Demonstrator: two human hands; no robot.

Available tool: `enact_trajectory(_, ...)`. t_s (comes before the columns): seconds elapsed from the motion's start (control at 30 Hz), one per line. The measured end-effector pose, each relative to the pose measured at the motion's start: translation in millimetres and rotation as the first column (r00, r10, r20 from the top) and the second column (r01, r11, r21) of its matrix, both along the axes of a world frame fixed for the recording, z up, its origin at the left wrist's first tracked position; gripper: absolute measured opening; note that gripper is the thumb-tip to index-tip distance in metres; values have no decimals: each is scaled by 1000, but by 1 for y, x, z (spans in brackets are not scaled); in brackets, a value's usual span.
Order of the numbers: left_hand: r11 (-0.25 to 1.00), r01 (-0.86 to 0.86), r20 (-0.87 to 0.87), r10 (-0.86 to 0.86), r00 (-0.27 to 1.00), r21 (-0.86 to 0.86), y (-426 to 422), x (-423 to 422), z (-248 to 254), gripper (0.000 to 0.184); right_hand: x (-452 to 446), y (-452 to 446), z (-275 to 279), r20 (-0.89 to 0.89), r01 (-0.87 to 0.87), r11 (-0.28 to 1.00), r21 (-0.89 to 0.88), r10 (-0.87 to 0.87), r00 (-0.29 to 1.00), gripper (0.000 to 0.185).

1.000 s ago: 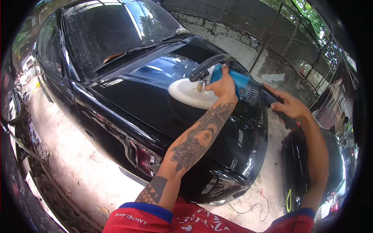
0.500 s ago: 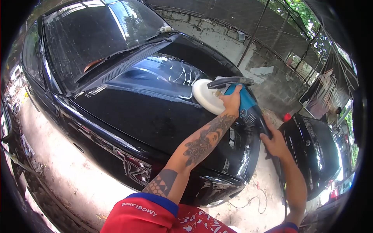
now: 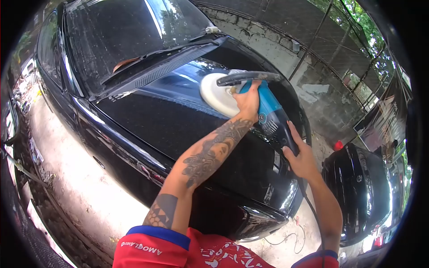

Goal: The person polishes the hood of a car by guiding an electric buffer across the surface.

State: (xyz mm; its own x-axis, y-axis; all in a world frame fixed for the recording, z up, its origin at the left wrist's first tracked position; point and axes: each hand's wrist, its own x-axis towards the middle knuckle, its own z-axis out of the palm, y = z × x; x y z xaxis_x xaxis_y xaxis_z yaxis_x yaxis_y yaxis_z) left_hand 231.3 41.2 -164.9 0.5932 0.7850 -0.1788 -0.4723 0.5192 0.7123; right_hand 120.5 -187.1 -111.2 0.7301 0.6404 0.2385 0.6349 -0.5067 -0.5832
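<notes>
A blue and black car polisher with a round white pad is in both my hands over the hood of a black car. My left hand is closed around the front of the tool, beneath its curved black handle. Around the black rear grip is my right hand. The pad lies tilted against the hood's far part, where a bluish hazy patch shows. Whether the pad spins cannot be made out.
The polisher's black cord hangs past my right forearm toward the concrete ground. Another dark car stands close on the right. A rough wall runs behind the hood. A small white bottle-like item rests near the windshield's base.
Both hands have carried the polisher left and slightly up in view, over the white streaks on the hood. My view has also shifted a little.
</notes>
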Motion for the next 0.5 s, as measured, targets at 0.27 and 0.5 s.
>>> enact_trajectory(0.27,984,178,226,-177,958,16,107,-47,1,57,-16,73,12,77,-155,988,-28,157,985,71)
enact_trajectory(0.5,847,469,197,-518,832,248,120,-73,23,45,-32,102,5,-57,-46,997,-54,43,997,71)
